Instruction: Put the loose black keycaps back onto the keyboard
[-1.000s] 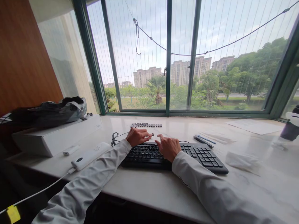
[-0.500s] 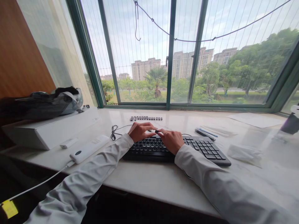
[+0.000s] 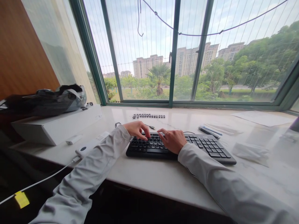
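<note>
A black keyboard [image 3: 154, 150] lies on the pale tabletop, many of its left-hand key positions without caps. Over its upper left part, my left hand [image 3: 137, 129] pinches a small black keycap [image 3: 148, 138] between thumb and fingers, down at the key sockets; the fingertips partly cover it. My right hand [image 3: 174, 140] hovers above the middle of the keyboard, thumb and index finger apart and holding nothing. Behind the keyboard, several loose black keycaps [image 3: 149, 116] lie in rows. The number pad [image 3: 213, 149] on the right has its caps on.
A white power bank [image 3: 90, 148] with a cable sits at the left, beside a white box [image 3: 58, 124] bearing a dark bag. Pens [image 3: 210, 132] and a clear plastic bag [image 3: 251, 152] lie to the right. A USB plug [image 3: 151, 127] rests behind the keyboard. The window stands beyond.
My hands have parted. The keycap held between both is now in my left hand, lowered leftward to the keyboard. My right hand has let go. The view has shifted slightly.
</note>
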### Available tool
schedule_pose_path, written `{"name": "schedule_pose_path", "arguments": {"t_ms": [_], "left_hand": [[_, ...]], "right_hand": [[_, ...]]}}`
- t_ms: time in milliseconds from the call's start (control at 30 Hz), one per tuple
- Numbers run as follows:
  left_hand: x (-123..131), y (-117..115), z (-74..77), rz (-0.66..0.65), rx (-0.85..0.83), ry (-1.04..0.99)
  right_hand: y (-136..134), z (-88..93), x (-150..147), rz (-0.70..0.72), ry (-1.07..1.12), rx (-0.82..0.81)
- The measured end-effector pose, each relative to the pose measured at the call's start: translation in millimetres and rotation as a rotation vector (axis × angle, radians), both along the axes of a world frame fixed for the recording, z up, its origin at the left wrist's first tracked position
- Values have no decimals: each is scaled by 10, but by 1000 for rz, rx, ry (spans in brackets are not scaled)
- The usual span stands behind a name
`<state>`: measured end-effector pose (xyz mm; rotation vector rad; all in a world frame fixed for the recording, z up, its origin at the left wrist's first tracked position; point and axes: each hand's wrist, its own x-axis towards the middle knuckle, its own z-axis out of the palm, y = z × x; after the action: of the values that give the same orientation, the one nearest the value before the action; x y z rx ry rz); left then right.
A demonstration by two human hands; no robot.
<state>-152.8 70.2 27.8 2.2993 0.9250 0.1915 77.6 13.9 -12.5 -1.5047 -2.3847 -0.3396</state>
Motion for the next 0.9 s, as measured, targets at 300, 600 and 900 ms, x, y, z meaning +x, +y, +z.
{"name": "schedule_pose_path", "arguments": {"t_ms": [300,600,900], "left_hand": [[-62,-21,16,116,-44,152],[-115,51,-42,124,29,212],[-70,2,-34,127,46,187]], "right_hand": [[-6,-20,-11,52,-28,9],[-26,-4,-11,70,-53,-2],[-57,-1,-40,124,-63,0]]}}
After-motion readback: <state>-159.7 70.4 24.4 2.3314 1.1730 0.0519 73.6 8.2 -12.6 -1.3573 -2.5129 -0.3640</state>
